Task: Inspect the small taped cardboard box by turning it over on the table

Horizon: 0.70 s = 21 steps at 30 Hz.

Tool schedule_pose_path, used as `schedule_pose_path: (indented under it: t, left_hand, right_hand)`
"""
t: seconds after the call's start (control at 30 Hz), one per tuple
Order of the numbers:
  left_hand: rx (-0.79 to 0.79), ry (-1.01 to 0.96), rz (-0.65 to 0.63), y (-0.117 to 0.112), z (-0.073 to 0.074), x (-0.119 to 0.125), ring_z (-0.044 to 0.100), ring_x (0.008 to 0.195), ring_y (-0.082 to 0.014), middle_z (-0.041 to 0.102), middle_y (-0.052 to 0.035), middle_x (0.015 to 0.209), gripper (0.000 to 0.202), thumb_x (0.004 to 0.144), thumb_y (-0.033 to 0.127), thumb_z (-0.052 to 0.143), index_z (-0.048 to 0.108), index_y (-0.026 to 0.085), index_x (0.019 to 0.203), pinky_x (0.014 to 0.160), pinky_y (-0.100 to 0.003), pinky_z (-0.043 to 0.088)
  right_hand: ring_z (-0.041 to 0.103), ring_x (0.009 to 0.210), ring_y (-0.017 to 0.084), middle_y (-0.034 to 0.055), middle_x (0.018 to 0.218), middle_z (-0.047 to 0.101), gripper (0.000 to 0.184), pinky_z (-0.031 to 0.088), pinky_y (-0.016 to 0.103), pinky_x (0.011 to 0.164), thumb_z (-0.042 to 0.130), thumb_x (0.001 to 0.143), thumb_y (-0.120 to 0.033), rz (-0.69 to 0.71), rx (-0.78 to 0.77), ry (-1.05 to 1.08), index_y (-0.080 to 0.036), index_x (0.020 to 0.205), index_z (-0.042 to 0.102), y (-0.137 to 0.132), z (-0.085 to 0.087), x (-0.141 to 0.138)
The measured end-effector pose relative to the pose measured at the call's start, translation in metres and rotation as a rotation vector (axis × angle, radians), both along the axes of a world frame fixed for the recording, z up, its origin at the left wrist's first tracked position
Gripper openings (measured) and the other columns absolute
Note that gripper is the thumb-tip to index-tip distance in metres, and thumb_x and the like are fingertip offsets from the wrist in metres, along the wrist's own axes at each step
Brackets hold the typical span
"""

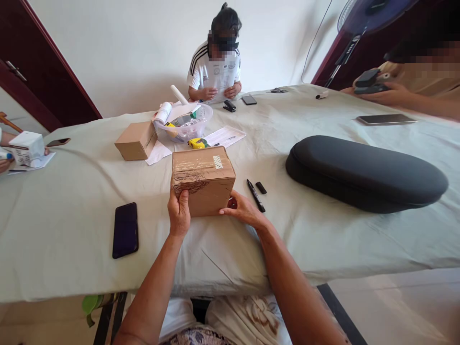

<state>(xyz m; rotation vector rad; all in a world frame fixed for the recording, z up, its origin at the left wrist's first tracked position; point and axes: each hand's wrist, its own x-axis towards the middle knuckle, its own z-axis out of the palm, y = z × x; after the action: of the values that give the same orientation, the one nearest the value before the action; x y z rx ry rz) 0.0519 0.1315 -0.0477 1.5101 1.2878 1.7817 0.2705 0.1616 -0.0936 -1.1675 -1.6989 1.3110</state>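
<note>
A taped brown cardboard box stands on the pale cloth-covered table right in front of me. My left hand grips its near left corner, thumb up the front face. At the near right corner my right hand presses against the box, fingers curled along its lower edge. A black marker lies uncapped just right of the box, its cap beside it.
A black phone lies to my left, and a long black case to my right. Farther back are a second cardboard box, a clear bowl of items, a yellow tape measure and papers. Other people sit around the table.
</note>
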Motion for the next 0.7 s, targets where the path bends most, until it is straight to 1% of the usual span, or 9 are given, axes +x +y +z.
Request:
schedule_pose_path:
  t: [0.07,0.13,0.23,0.33,0.43,0.57,0.63,0.7]
  left_hand:
    - [-0.017,0.011,0.034,0.001,-0.001,0.001,0.064,0.121,-0.0263,0.071,-0.0129,0.123,0.063,0.095,0.063,0.047,0.056,0.02,0.139,0.11,-0.039,0.043]
    - [-0.009,0.019,0.05,0.002,-0.003,0.001,0.065,0.118,-0.026,0.072,-0.0125,0.12,0.062,0.095,0.063,0.046,0.057,0.019,0.138,0.109,-0.039,0.044]
    - [0.013,0.03,0.039,0.002,-0.005,0.001,0.062,0.124,-0.0245,0.067,-0.013,0.131,0.062,0.096,0.061,0.046,0.052,0.021,0.142,0.11,-0.037,0.043]
    - [0.017,0.036,0.008,0.002,-0.007,-0.001,0.056,0.133,-0.024,0.06,-0.013,0.142,0.063,0.096,0.06,0.046,0.046,0.022,0.147,0.113,-0.036,0.039]
    - [-0.004,0.031,-0.023,0.0,-0.013,-0.003,0.056,0.134,-0.0237,0.059,-0.0129,0.143,0.065,0.096,0.061,0.045,0.043,0.023,0.149,0.115,-0.037,0.038]
    - [-0.068,0.012,-0.017,-0.006,-0.025,-0.005,0.056,0.134,-0.0246,0.06,-0.0134,0.142,0.067,0.095,0.062,0.046,0.042,0.022,0.149,0.116,-0.039,0.038]
    - [-0.113,0.017,-0.017,-0.01,-0.032,-0.006,0.052,0.137,-0.0254,0.057,-0.0139,0.145,0.067,0.095,0.06,0.049,0.041,0.022,0.15,0.117,-0.041,0.037]
    - [-0.144,0.03,-0.029,-0.013,-0.04,-0.007,0.049,0.14,-0.0265,0.054,-0.0148,0.148,0.07,0.092,0.057,0.057,0.039,0.022,0.15,0.118,-0.042,0.036]
  right_hand:
    - [0.063,0.078,0.02,0.0021,0.087,0.068,0.056,0.05,0.032,0.068,0.081,0.069,-0.055,-0.01,0.007,-0.034,-0.022,0.107,0.059,-0.001,0.001,0.0]
    - [0.061,0.076,0.02,0.0016,0.084,0.066,0.053,0.048,0.032,0.067,0.08,0.069,-0.055,-0.025,0.023,-0.067,-0.021,0.104,0.059,-0.001,0.002,0.0]
    - [0.059,0.077,0.019,0.0025,0.087,0.066,0.051,0.047,0.032,0.068,0.079,0.069,-0.055,-0.03,0.046,-0.092,-0.021,0.101,0.06,-0.002,0.004,0.0]
    - [0.06,0.079,0.02,0.0044,0.093,0.067,0.05,0.048,0.033,0.071,0.078,0.069,-0.054,-0.015,0.041,-0.082,-0.021,0.101,0.06,-0.002,0.006,0.001]
    - [0.061,0.08,0.02,0.0052,0.096,0.067,0.049,0.048,0.033,0.071,0.079,0.069,-0.054,-0.01,0.03,-0.057,-0.021,0.1,0.06,-0.002,0.007,0.0]
    - [0.062,0.081,0.021,0.0052,0.096,0.067,0.052,0.049,0.034,0.072,0.08,0.068,-0.054,0.004,0.015,-0.036,-0.021,0.103,0.061,-0.001,0.008,0.0]
    - [0.062,0.083,0.021,0.0059,0.098,0.067,0.054,0.05,0.034,0.074,0.079,0.068,-0.055,0.013,0.021,-0.026,-0.02,0.104,0.061,-0.001,0.008,0.001]
    - [0.063,0.086,0.022,0.0066,0.099,0.066,0.055,0.05,0.035,0.076,0.077,0.069,-0.059,0.03,0.036,-0.008,-0.02,0.105,0.061,-0.001,0.007,0.002]
